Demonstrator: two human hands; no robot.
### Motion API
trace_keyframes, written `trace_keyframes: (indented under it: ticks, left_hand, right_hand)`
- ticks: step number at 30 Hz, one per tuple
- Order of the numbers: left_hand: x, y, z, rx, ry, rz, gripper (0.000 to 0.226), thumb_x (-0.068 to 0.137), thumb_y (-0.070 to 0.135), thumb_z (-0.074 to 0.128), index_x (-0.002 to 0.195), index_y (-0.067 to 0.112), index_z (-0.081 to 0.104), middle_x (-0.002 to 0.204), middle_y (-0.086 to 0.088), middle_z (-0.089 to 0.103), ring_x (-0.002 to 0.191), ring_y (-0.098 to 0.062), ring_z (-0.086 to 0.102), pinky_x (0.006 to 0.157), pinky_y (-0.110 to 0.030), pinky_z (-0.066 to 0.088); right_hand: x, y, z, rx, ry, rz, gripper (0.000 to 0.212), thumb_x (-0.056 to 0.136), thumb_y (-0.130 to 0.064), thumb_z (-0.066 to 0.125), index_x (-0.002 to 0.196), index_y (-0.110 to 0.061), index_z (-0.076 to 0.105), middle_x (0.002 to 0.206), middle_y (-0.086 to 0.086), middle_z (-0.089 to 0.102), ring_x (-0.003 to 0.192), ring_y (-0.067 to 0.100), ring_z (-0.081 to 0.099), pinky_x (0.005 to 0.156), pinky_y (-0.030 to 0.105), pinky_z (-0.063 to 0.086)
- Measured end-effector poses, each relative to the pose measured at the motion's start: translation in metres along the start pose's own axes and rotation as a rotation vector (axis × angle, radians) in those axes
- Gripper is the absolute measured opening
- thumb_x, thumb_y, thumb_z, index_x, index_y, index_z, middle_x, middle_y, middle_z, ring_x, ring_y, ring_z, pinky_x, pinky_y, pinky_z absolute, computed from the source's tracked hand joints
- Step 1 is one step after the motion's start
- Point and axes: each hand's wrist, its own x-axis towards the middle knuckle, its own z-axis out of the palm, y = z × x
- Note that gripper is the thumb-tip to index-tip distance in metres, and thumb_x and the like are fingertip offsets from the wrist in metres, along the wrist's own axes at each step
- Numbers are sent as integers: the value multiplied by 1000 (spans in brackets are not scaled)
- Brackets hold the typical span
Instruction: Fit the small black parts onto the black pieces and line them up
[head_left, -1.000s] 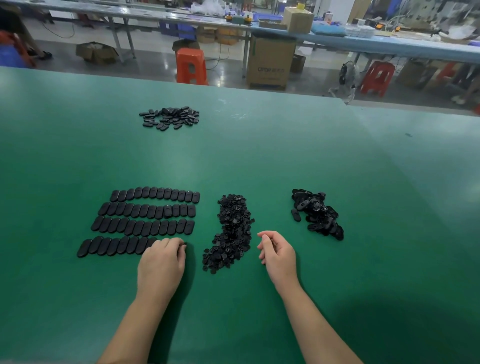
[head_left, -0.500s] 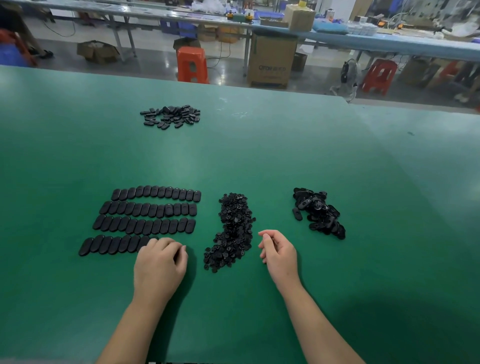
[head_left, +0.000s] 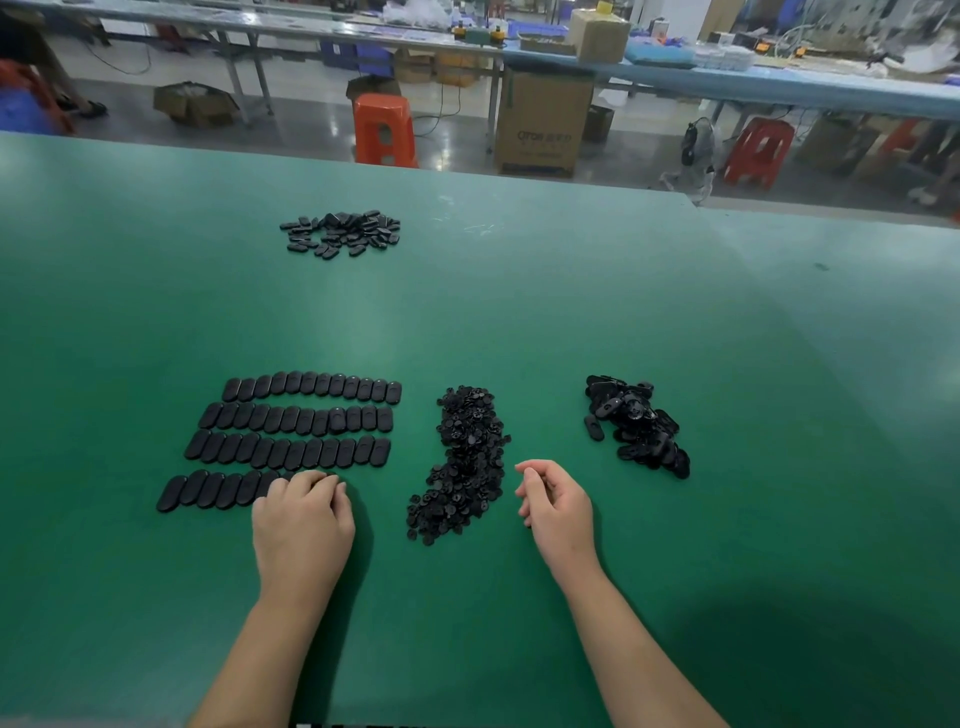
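Head view looks down on a wide green matte worktable (head_left: 519, 322), and the layout makes sense once you see how it's split up. Finished black oval plastic pieces (head_left: 306, 415) sit on the left in four neat rows, packed side by side so each new one just butts against the last. Left hand (head_left: 304, 519) is palm down at the right end of the bottom, shortest row (head_left: 218, 488), fingers curled over that end, apparently pressing or nudging the newest piece into line; can't tell if it's actually pinching anything, since the fingers hide whatever is under them. Heap of small black round plastic parts (head_left: 462, 462) runs down the middle, between both hands, so either one can reach it easily. Right hand (head_left: 556, 501) rests just beside that heap, fingers loosely curled and, as far as I can make out, holding nothing. Loose pile of unfitted black oval pieces (head_left: 636, 426) is off to the right, near the right hand, which I'd guess fetches from there. Another small scatter of black oval pieces (head_left: 343, 234) sits well apart at the far side, maybe set-asides. Rows look roughly two thirds filled.
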Motion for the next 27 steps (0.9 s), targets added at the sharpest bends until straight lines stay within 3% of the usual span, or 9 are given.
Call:
trace_keyframes:
  ticks: [5, 10, 15, 27]
  left_hand:
    - [3, 12, -2, -79, -46, 8, 8, 82, 6, 77, 90, 6, 79, 91, -10, 72, 79, -32, 59, 67, -41, 46]
    - [7, 35, -1, -274, -239, 81, 14, 89, 13, 74, 101, 16, 80, 87, 2, 68, 86, -22, 60, 69, -34, 50]
    - [9, 43, 5, -316, -352, 77, 17, 93, 20, 70, 107, 23, 79, 91, 7, 63, 92, -17, 56, 72, -32, 48]
    - [8, 46, 8, -291, -323, 96, 11, 94, 15, 68, 98, 17, 78, 90, 2, 64, 86, -22, 59, 66, -35, 50]
  right_hand:
    - [0, 0, 0, -2, 4, 1, 22, 103, -18, 53, 95, -27, 71, 73, -9, 68, 59, 6, 59, 62, 42, 55]
    - [0, -1, 0, -9, 0, 2, 22, 103, -18, 53, 95, -28, 71, 74, -11, 68, 59, 5, 59, 62, 42, 56]
    - [-1, 0, -1, -5, -5, -1, 23, 103, -18, 53, 94, -30, 70, 74, -11, 68, 58, 4, 58, 60, 41, 54]
    - [1, 2, 1, -21, -4, -2, 24, 102, -17, 53, 93, -32, 70, 75, -11, 68, 58, 4, 58, 57, 37, 53]
